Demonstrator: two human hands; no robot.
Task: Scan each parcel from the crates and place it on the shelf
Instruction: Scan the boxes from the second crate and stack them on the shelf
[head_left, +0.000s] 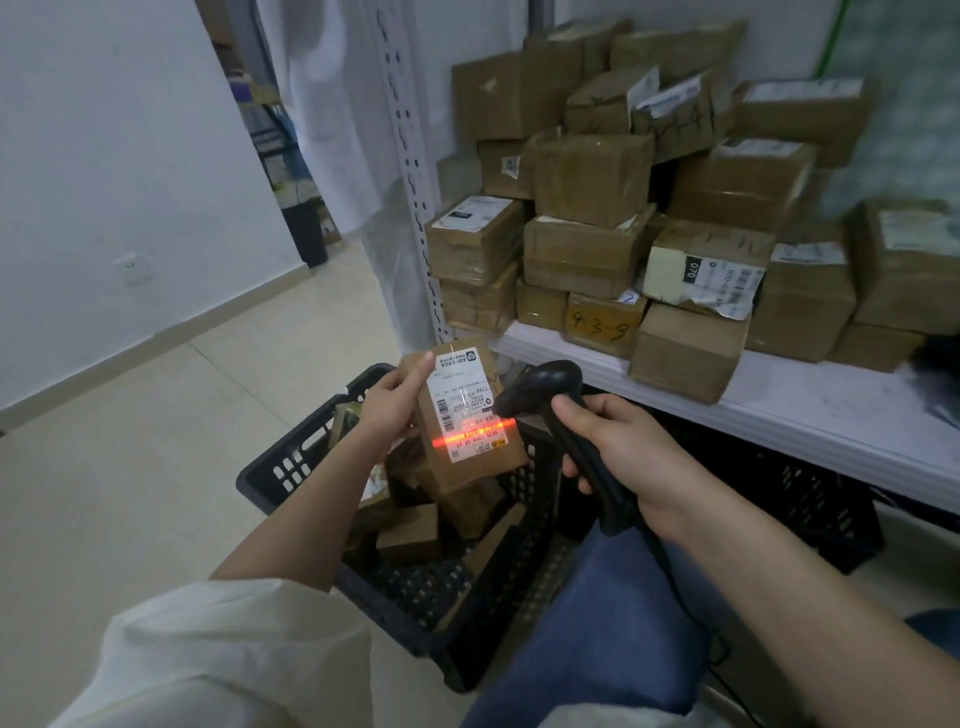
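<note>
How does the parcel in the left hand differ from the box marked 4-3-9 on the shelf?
The parcel is held up by the left hand above the black crate, while the 4-3-9 box rests on the shelf under other boxes. The parcel shows a white printed label crossed by the red line of the scanner, which the right hand grips; the 4-3-9 box shows handwritten numbers. Both are brown cardboard.

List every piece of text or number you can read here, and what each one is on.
"4-3-9": handwritten on a box front on the shelf.
"070": black patch on a torn label.
"2": blue, on a small tag.
Label on the held parcel: print too small to read.
</note>
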